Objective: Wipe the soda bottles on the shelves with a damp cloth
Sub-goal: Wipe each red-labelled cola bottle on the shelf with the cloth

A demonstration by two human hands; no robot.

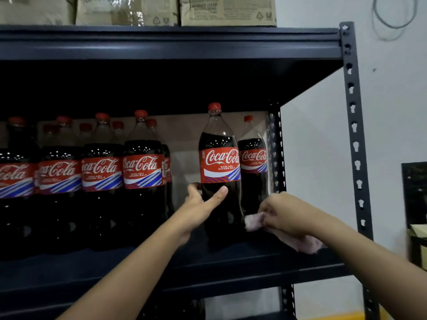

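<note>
Pink cloth (254,221) in right-hand fingers (269,210) — beside bottle (219,172)

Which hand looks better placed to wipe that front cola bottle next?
The right hand, probably. It already grips the cloth, beside the lower part of the front bottle. The left hand is busy cupping that bottle, thumb across its front, and holds no cloth.
</note>
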